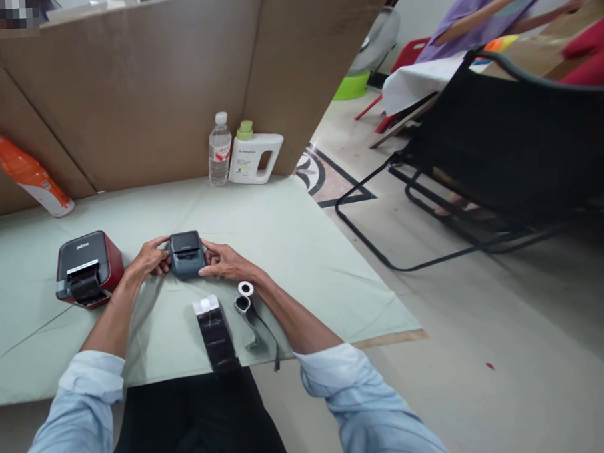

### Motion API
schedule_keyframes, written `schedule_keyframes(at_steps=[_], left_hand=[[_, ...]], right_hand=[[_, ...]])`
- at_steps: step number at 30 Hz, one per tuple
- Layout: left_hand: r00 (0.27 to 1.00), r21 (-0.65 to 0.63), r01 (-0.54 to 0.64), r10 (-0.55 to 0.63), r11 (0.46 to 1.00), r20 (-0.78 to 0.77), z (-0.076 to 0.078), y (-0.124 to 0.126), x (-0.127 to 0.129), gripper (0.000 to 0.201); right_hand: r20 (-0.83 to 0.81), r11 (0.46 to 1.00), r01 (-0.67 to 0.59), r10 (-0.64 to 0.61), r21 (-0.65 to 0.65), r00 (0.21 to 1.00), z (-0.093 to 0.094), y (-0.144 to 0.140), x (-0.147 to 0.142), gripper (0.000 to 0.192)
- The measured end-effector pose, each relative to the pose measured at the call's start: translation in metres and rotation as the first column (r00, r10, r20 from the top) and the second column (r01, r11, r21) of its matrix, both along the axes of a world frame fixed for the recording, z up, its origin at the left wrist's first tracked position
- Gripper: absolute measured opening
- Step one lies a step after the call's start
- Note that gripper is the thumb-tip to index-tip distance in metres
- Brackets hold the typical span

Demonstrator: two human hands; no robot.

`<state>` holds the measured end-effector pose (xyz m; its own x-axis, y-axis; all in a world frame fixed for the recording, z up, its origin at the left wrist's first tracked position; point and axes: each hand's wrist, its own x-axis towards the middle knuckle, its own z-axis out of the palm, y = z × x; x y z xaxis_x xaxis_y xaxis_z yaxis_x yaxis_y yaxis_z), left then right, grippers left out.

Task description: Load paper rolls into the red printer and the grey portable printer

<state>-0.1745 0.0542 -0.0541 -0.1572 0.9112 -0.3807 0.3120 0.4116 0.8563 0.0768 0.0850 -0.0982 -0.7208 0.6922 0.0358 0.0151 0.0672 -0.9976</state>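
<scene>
A small dark grey printer (186, 254) rests on the pale green cloth (293, 253). My left hand (148, 258) grips its left side and my right hand (224, 262) grips its right side. Just in front of it lies a white paper roll (245, 290) beside a second roll with a dark strip trailing off it (253, 319). A long black paper strip with a white end (215, 334) lies flat toward the table's near edge.
A red and black printer (87, 268) with its lid open sits left of my hands. A water bottle (219, 150) and a white detergent jug (253, 156) stand by the cardboard wall (141, 93). An orange bottle (27, 172) leans at left. A black chair (499, 151) stands on the floor at right.
</scene>
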Motion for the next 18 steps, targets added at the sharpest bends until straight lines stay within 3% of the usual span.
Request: schedule_keyframes(at_steps=[5, 9, 12, 18], left_hand=[[1.0, 0.018, 0.021, -0.021, 1.0, 0.002, 0.005, -0.007, 0.002, 0.075], [0.998, 0.163, 0.026, -0.034, 0.986, 0.045, 0.001, -0.014, -0.003, 0.074], [0.997, 0.283, 0.041, -0.059, 0.958, 0.055, -0.003, -0.015, -0.007, 0.071], [0.982, 0.433, 0.184, -0.188, 0.883, -0.033, -0.003, -0.003, -0.014, 0.058]], right_hand=[[0.015, 1.0, -0.012, 0.012, 0.001, 1.0, 0.001, 0.0, -0.001, 0.104], [0.013, 1.0, -0.004, 0.004, 0.004, 1.0, -0.001, 0.002, -0.003, 0.105], [-0.007, 1.0, -0.004, 0.004, -0.002, 1.0, -0.004, 0.004, -0.004, 0.108], [-0.02, 1.0, -0.004, 0.004, 0.008, 1.0, -0.005, 0.005, -0.002, 0.109]])
